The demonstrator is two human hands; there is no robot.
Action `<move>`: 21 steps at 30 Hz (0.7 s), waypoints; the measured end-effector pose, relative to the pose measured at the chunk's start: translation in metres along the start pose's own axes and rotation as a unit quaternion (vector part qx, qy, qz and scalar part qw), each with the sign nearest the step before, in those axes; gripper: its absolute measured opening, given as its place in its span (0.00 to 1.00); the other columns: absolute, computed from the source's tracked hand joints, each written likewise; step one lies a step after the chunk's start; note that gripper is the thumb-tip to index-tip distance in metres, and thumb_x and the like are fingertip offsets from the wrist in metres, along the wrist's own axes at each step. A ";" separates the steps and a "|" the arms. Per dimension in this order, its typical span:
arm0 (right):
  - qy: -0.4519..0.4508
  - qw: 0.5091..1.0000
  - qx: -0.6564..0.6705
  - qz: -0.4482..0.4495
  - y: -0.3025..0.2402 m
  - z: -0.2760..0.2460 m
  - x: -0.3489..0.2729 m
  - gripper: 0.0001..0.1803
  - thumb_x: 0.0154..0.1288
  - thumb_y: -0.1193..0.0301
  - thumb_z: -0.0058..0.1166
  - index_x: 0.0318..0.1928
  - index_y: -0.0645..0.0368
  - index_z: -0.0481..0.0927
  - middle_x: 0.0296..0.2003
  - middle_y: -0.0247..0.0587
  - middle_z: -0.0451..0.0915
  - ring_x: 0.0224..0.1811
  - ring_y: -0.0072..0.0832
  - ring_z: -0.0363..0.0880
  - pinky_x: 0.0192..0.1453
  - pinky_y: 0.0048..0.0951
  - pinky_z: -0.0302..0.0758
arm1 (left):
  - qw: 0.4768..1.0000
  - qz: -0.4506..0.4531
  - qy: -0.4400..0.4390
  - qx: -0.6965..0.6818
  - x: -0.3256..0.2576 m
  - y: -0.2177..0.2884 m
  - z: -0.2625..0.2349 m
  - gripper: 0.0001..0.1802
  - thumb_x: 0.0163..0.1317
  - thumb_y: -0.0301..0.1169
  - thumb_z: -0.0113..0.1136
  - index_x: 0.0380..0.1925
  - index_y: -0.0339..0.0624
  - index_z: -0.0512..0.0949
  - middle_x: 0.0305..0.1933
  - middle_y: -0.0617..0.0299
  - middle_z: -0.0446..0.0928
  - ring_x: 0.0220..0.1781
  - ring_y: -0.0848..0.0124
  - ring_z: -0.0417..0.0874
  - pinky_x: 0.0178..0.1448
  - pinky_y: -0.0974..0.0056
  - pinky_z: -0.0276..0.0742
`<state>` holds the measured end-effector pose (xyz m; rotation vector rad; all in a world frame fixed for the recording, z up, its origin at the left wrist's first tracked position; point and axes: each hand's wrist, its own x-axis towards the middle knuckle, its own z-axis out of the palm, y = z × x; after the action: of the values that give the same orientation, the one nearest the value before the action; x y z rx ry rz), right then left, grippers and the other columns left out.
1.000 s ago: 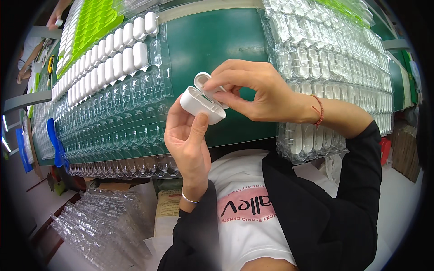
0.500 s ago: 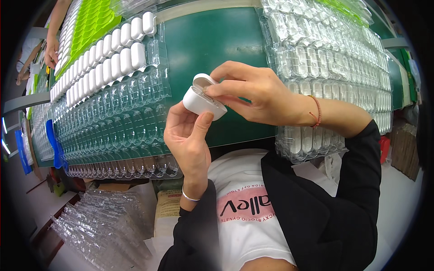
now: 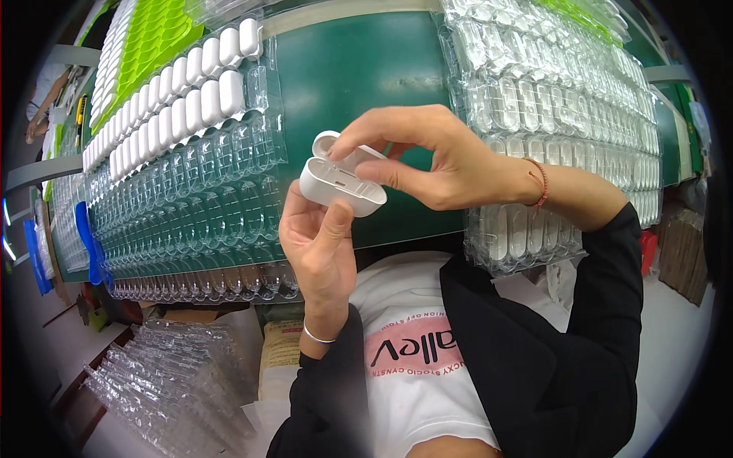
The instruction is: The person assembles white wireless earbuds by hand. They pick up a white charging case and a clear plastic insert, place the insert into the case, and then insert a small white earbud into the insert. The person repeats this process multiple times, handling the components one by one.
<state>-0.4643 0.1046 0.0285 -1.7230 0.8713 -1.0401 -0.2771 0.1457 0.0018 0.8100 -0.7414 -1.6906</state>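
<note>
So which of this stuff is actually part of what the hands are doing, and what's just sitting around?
In hand: white case, lid open, held by left hand and right hand.

Lying about: filled tray, clear trays, green trays, green table, loose trays.

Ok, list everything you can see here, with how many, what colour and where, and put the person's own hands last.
open case: one, white, lid up, held between both hands above the bench
green bench: one, dark green, runs across the middle
filled clear tray: one, upper left, holds rows of white cases, too many to count
clear empty trays: stacked, right side of the bench
light green trays: several, top left
loose clear trays: a pile, lower left below the bench
left hand: grips the case body from below, thin bracelet on the wrist
right hand: fingers at the lid, red cord on the wrist
</note>
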 end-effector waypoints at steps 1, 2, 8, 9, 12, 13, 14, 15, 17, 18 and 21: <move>-0.018 1.000 0.004 0.016 -0.002 -0.002 0.001 0.15 0.62 0.77 0.58 0.50 0.57 0.80 0.44 0.38 0.83 0.42 0.27 0.81 0.40 0.24 0.77 | 1.000 -0.002 -0.003 -0.001 0.001 0.001 0.000 0.33 0.61 0.31 0.65 0.61 0.28 0.63 0.56 0.52 0.73 0.58 0.65 0.76 0.62 0.60 0.73; -0.020 0.999 0.014 0.024 -0.002 -0.002 0.002 0.15 0.61 0.77 0.58 0.49 0.56 0.80 0.44 0.38 0.83 0.42 0.27 0.81 0.39 0.26 0.78 | 1.000 -0.003 -0.006 -0.001 0.002 0.001 0.000 0.32 0.61 0.31 0.65 0.61 0.28 0.63 0.56 0.52 0.73 0.58 0.65 0.76 0.62 0.60 0.73; -0.015 1.000 -0.005 0.022 -0.002 -0.002 0.001 0.18 0.55 0.80 0.56 0.48 0.56 0.78 0.43 0.38 0.83 0.39 0.31 0.82 0.39 0.28 0.79 | 1.000 -0.012 -0.019 0.018 0.003 0.003 0.000 0.30 0.61 0.29 0.64 0.60 0.27 0.65 0.56 0.53 0.73 0.57 0.67 0.77 0.62 0.62 0.71; -0.016 0.999 -0.009 0.026 -0.003 -0.001 0.001 0.18 0.55 0.81 0.55 0.47 0.56 0.78 0.43 0.39 0.83 0.39 0.31 0.82 0.38 0.28 0.79 | 0.999 -0.017 -0.022 0.017 0.003 0.003 0.000 0.30 0.61 0.29 0.64 0.59 0.27 0.65 0.56 0.53 0.73 0.57 0.67 0.77 0.63 0.62 0.71; 0.003 1.000 -0.027 0.010 0.001 0.001 -0.001 0.18 0.53 0.84 0.55 0.46 0.57 0.78 0.42 0.40 0.83 0.37 0.33 0.82 0.38 0.28 0.78 | 1.000 0.018 0.011 0.021 0.002 -0.001 0.013 0.19 0.59 0.23 0.64 0.50 0.31 0.71 0.48 0.54 0.78 0.50 0.70 0.80 0.56 0.64 0.75; 0.012 0.999 -0.034 0.000 0.003 0.002 -0.001 0.18 0.53 0.84 0.55 0.45 0.58 0.78 0.41 0.40 0.83 0.36 0.33 0.81 0.38 0.27 0.78 | 0.999 0.030 0.009 0.028 0.002 -0.003 0.012 0.20 0.59 0.23 0.65 0.50 0.31 0.71 0.48 0.54 0.78 0.51 0.70 0.79 0.56 0.64 0.75; 0.013 0.999 -0.044 -0.003 0.002 0.002 -0.002 0.18 0.54 0.84 0.54 0.46 0.57 0.78 0.42 0.40 0.83 0.36 0.33 0.81 0.38 0.27 0.78 | 0.998 0.042 0.006 0.036 0.002 -0.006 0.011 0.20 0.59 0.23 0.65 0.51 0.31 0.71 0.48 0.54 0.78 0.51 0.70 0.79 0.56 0.63 0.75; 0.016 0.998 -0.055 -0.007 0.000 0.002 -0.002 0.18 0.55 0.84 0.54 0.47 0.57 0.78 0.42 0.40 0.83 0.36 0.32 0.81 0.39 0.27 0.78 | 0.998 0.053 0.002 0.043 0.003 -0.007 0.011 0.21 0.59 0.23 0.65 0.51 0.31 0.71 0.48 0.55 0.78 0.51 0.70 0.79 0.56 0.63 0.75; 0.011 0.999 -0.029 -0.019 0.001 0.001 0.001 0.18 0.57 0.83 0.53 0.49 0.56 0.78 0.44 0.39 0.83 0.36 0.29 0.80 0.39 0.27 0.78 | 0.999 0.042 -0.013 0.028 0.003 -0.006 0.009 0.25 0.61 0.27 0.63 0.56 0.29 0.67 0.53 0.54 0.75 0.56 0.68 0.77 0.60 0.62 0.72; 0.003 1.000 0.008 -0.026 0.007 0.001 0.003 0.19 0.58 0.82 0.53 0.51 0.55 0.78 0.44 0.38 0.82 0.36 0.28 0.80 0.38 0.27 0.78 | 0.999 0.036 -0.019 0.020 0.002 -0.007 0.007 0.27 0.63 0.28 0.63 0.58 0.28 0.66 0.56 0.53 0.74 0.58 0.67 0.76 0.63 0.61 0.71; -0.032 0.986 0.154 0.047 0.004 -0.003 0.005 0.22 0.66 0.76 0.52 0.60 0.49 0.75 0.49 0.32 0.81 0.39 0.20 0.77 0.39 0.24 0.76 | 0.999 0.016 -0.010 -0.033 0.001 0.000 0.010 0.27 0.64 0.31 0.62 0.58 0.29 0.65 0.57 0.52 0.72 0.59 0.65 0.76 0.63 0.60 0.71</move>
<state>-0.4655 0.0975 0.0267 -1.4350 0.7033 -0.9941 -0.2855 0.1457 0.0075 0.7321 -0.7042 -1.6883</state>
